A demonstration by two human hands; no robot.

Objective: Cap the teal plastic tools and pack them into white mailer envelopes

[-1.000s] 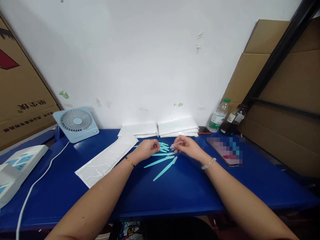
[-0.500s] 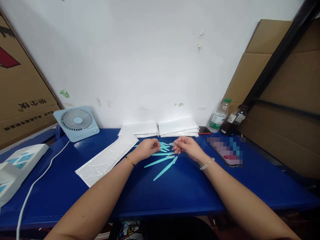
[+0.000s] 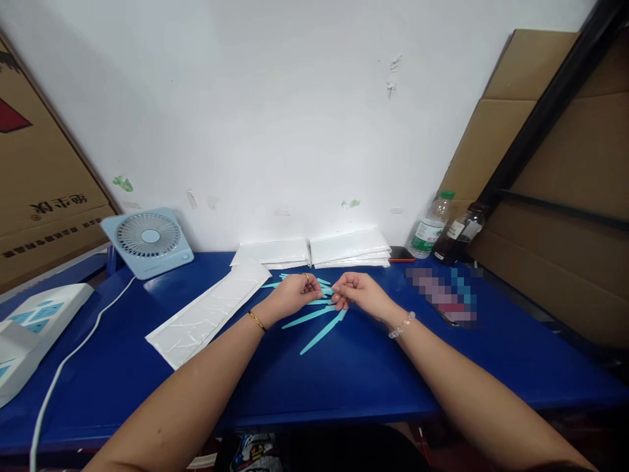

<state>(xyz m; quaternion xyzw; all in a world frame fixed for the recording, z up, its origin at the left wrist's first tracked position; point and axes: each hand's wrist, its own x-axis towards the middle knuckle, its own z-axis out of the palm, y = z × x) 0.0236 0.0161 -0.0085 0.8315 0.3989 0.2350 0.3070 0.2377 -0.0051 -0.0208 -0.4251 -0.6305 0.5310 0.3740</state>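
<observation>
Several slim teal eyebrow razors [image 3: 322,333] lie fanned out on the blue table, with tapered handles pointing toward the left and front. My left hand [image 3: 297,294] is closed in a pinch on one end of a teal razor [image 3: 326,290] above the others. On that razor's other end, my right hand [image 3: 358,294] pinches with thumb and fingertips. The fingers cover much of the held razor. Beside my left forearm lies a long white padded packet [image 3: 209,314], slanting across the table.
Two stacks of white packets [image 3: 272,253] [image 3: 350,249] rest against the wall. A blue fan [image 3: 150,241] and a white power strip [image 3: 49,328] stand left. To the right are a water bottle [image 3: 430,226], a dark bottle [image 3: 459,236] and a blurred phone [image 3: 449,305].
My right hand has moved left, bringing its fingertips up to those of my left hand. The small translucent piece seen at my right fingertips earlier no longer shows clearly.
</observation>
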